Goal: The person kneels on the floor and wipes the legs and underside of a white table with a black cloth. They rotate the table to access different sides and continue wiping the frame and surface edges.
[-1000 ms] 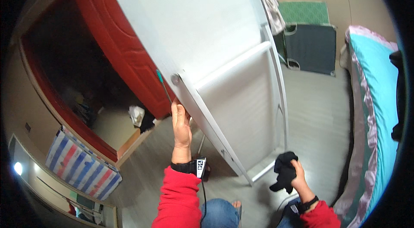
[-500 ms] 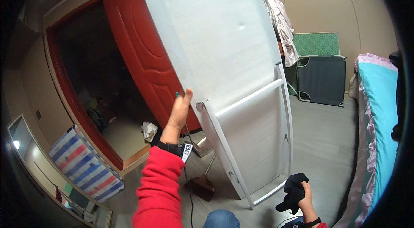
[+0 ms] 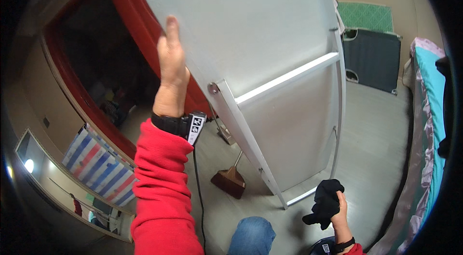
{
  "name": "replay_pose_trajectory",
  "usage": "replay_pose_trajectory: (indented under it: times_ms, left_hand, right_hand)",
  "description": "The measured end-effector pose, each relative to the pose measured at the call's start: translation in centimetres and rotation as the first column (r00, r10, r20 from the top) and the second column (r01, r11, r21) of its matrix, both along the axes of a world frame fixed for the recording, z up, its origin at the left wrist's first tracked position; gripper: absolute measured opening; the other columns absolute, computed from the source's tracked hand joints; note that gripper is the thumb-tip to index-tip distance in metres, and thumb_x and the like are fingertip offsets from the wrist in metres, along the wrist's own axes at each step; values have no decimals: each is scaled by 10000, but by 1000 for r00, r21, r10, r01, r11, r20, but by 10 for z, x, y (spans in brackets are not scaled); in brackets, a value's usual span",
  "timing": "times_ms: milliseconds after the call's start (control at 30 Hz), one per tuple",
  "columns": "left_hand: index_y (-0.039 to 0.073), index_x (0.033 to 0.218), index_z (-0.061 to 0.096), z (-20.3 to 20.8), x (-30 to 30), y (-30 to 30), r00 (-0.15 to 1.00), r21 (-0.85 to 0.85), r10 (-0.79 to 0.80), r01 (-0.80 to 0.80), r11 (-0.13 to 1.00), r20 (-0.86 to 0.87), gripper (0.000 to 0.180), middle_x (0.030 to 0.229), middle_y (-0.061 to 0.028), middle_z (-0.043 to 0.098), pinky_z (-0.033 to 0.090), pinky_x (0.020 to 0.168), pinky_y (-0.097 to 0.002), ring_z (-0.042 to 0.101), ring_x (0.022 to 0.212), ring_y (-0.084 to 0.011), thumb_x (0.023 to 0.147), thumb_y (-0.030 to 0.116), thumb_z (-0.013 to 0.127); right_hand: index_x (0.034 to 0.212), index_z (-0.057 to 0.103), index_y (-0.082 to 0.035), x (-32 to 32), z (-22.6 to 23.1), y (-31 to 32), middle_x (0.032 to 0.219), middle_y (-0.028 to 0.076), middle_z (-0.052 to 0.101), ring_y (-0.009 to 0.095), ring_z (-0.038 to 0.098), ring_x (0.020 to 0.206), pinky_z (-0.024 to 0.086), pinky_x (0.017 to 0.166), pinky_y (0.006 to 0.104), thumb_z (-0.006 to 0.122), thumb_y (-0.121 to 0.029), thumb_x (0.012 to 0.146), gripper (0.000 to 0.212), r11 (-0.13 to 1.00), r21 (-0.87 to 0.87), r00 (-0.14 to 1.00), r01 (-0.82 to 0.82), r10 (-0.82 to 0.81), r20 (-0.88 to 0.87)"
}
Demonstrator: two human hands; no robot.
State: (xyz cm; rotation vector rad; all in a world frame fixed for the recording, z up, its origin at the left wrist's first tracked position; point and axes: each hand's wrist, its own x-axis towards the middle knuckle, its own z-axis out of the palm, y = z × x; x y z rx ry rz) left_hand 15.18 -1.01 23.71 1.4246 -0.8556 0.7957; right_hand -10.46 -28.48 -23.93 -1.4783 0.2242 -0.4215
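A large white folding table stands upright on its end, tilted, with its underside and tubular metal leg frame facing me. My left hand grips its left edge, thumb on the near face and fingers partly hidden behind the edge. Low on the right, my right hand is closed around a bunched black cloth, near the bottom bar of the leg frame but apart from the table. My left arm reaches well up; the right forearm barely enters at the bottom.
Behind the table is a red door beside a dark doorway. A brown broom lies on the floor near a black cable. A mirror and a striped bag stand left. A bed and folded dark cot are right.
My left hand has moved up along the table's edge. The table and room sit differently in view as my head shifts. The black cloth stays in my right hand.
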Motion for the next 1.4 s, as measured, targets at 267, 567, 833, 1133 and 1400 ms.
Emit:
replay_pose_trajectory:
  times_ms: [267, 567, 833, 1133, 1400]
  left_hand:
    - [-31, 1084, 612, -6, 21, 2, 996, 48, 64, -67, 997, 69, 579, 1024, -98, 662, 541, 829, -278, 647, 940, -150, 1007, 530, 490]
    - [-76, 1342, 472, -4, 66, 14, 997, 55, 28, -24, 998, -68, 633, 1293, -142, 586, 489, 966, -318, 594, 1133, -201, 1041, 480, 440]
    - [-43, 1356, 461, -9, 43, 20, 983, 80, 177, -173, 982, -40, 529, 1353, -109, 546, 421, 1042, -340, 549, 1184, -200, 1088, 395, 336]
    - [-62, 1378, 406, 0, 6, -17, 959, 96, 257, -246, 964, -120, 647, 1436, -157, 441, 403, 1062, -393, 469, 1272, -241, 1060, 499, 347]
    - [-51, 1093, 563, 21, -24, 2, 847, 140, 202, -152, 978, -491, 614, 1095, -99, 593, 473, 870, -350, 558, 993, -186, 1014, 550, 463]
  right_hand:
    - [1213, 606, -59, -4, -110, 32, 1194, 120, 595, 254, 589, 1138, 448, 991, 364, 651, -102, 904, 315, 927, 376, 992, -3, 48, -113]
    - [1215, 606, -20, -76, -102, 53, 1133, 56, 650, 171, 615, 1006, 482, 918, 318, 561, -181, 1001, 272, 887, 353, 911, 299, -156, -381]
    - [1176, 619, -14, -108, -132, 144, 1070, 81, 639, 199, 619, 1019, 500, 891, 346, 592, -190, 972, 271, 835, 402, 875, 377, -179, -450]
    - [1278, 537, 6, -120, -129, 200, 1193, 204, 509, 404, 530, 1131, 438, 984, 433, 673, 20, 709, 585, 768, 360, 801, 530, -313, -510]
    - [1249, 573, -22, -119, 99, 108, 1185, 261, 534, 457, 516, 1156, 430, 1014, 439, 653, 36, 714, 544, 918, -244, 785, 314, -395, -477]
